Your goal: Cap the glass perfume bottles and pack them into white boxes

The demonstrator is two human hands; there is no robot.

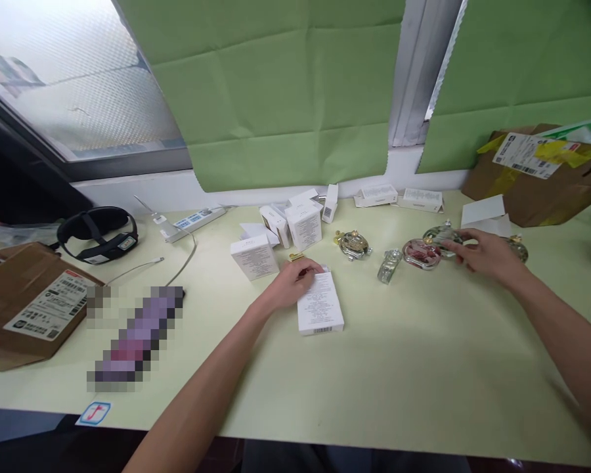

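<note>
My left hand (295, 282) rests on the top end of a white printed box (320, 305) that lies flat on the pale green table (398, 374); a small gold cap shows just above the fingers. My right hand (487, 255) reaches over a row of small glass perfume bottles, its fingertips touching a round clear bottle (440, 235). Beside it lie a round pink bottle (421, 253), a slim clear bottle (389, 265) and a gold-topped bottle (352, 243). Another bottle (517, 247) is partly hidden behind my right hand.
Several white boxes (285, 236) stand behind my left hand, and flat ones (398, 196) lie by the wall. Cardboard parcels sit at far left (24, 302) and back right (536, 174). A black headband device (98, 233), a power strip (197, 220) and a blurred object (135, 338) lie at left.
</note>
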